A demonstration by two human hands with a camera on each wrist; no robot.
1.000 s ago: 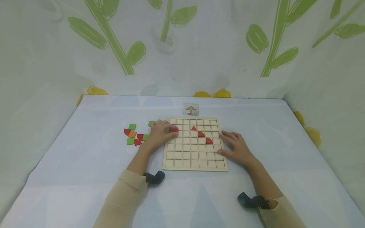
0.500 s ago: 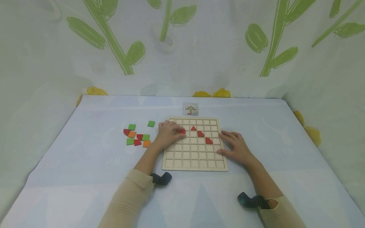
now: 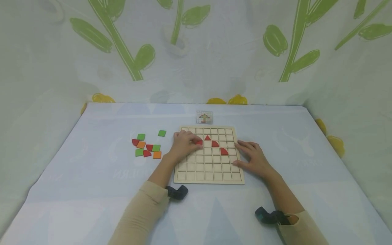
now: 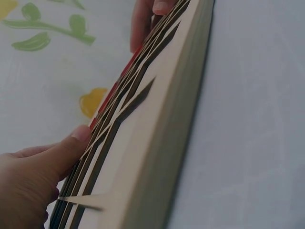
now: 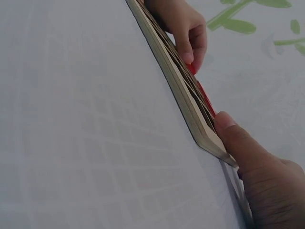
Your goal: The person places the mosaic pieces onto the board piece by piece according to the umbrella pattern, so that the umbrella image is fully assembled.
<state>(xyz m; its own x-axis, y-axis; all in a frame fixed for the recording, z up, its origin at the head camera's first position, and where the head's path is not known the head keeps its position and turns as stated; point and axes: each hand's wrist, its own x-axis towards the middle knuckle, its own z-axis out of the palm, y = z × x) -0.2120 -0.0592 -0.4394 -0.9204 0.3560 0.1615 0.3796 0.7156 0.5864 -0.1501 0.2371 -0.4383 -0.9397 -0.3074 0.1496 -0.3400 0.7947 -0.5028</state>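
A square wooden board with a grid of recessed cells lies on the table. My left hand is over its upper left part and pinches a red quarter-circle tile between thumb and fingers. The right wrist view also catches this red tile at the left thumb tip. A red triangle tile and two red quarter-circle tiles, one upper and one lower, sit in cells further right. On the board's right edge rests my right hand, fingers extended, with its thumb on the rim.
Left of the board lie several loose tiles: green squares such as the far one, orange squares like the near one, and red quarter-circles. A small pattern card lies behind the board.
My left hand has moved right across the board with the red quarter-circle tile, from the left columns toward the red triangle. My right hand has stayed at the board's edge.
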